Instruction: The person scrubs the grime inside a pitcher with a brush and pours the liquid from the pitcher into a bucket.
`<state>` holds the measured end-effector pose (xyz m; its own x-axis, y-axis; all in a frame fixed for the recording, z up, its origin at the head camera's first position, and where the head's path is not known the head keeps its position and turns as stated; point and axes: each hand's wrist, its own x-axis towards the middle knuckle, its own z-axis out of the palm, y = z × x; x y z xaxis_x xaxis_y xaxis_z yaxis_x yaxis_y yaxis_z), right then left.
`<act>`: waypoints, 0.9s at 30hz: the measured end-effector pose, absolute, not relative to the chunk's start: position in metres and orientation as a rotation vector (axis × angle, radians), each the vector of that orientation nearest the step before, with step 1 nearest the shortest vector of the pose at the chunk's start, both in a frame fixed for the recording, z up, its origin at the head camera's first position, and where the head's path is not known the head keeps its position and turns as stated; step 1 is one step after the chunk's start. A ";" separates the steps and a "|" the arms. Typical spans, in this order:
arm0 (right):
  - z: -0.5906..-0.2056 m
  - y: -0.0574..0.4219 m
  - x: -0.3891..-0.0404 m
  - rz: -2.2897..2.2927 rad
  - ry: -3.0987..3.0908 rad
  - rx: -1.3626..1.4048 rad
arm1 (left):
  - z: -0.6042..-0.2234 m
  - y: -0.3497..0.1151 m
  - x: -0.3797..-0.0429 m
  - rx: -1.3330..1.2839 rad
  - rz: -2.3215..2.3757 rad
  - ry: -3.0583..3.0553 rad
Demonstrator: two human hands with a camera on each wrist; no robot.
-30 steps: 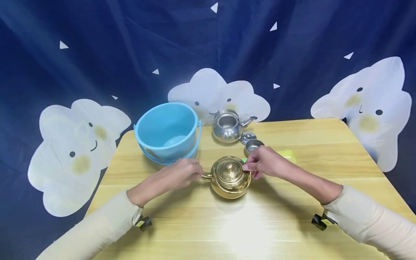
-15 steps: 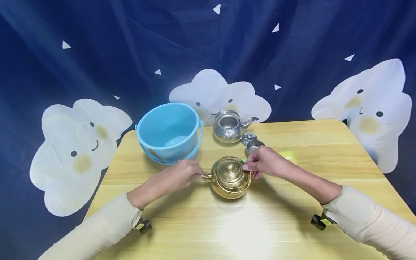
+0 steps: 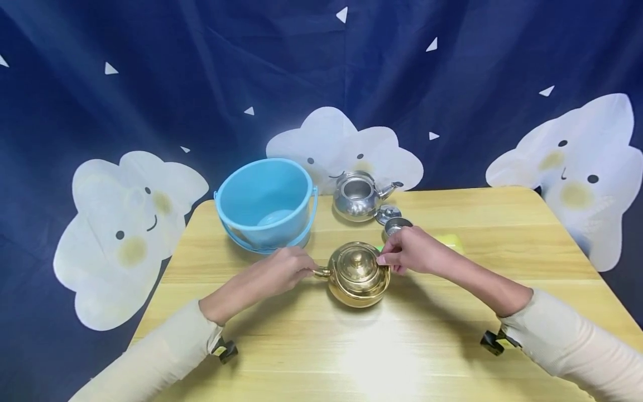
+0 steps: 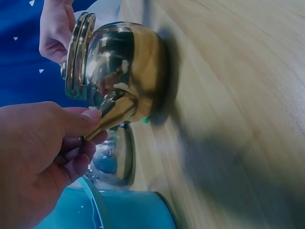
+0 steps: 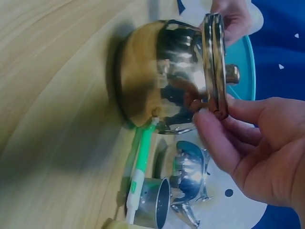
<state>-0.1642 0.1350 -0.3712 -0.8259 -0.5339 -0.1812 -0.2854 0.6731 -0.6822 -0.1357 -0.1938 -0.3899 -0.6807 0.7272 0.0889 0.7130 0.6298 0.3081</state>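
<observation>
Apparently, a golden teapot (image 3: 358,296) was steadied from both sides

At left stood a blue bucket (image 3: 271,239), its handle folded down, leaving the mouth unobstructed. The left hand (image 3: 283,272) pinched the teapot's spout (image 4: 116,107). The pot, lidded and upright, was mid-table, resting on the wood or just above it. Behind, a silver teapot (image 3: 349,209) stood lidless. The right hand (image 3: 417,250) pinched the golden pot's far side, at rim or handle; opposed holds probably kept it level. Just beside it lay a green-and-white stick (image 5: 143,157). No brand, label or writing was legible.
</observation>
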 end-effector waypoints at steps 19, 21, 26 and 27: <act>-0.365 0.107 -0.150 -0.822 2.868 -1.233 | -0.387 -0.192 -0.133 1.232 0.378 2.823; -0.366 0.103 -0.150 -0.807 2.864 -1.266 | -0.386 -0.191 -0.133 1.232 0.362 2.825; -0.368 0.098 -0.148 -0.761 2.857 -1.322 | -0.387 -0.191 -0.133 1.221 0.336 2.827; -0.369 0.097 -0.148 -0.753 2.854 -1.328 | -0.387 -0.191 -0.133 1.220 0.335 2.827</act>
<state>-0.1483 0.0973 -0.3686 -0.6597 -0.7000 0.2736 -0.7438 0.5562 -0.3705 -0.1330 -0.1906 -0.3869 -0.6889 0.7235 0.0442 0.7138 0.6665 0.2150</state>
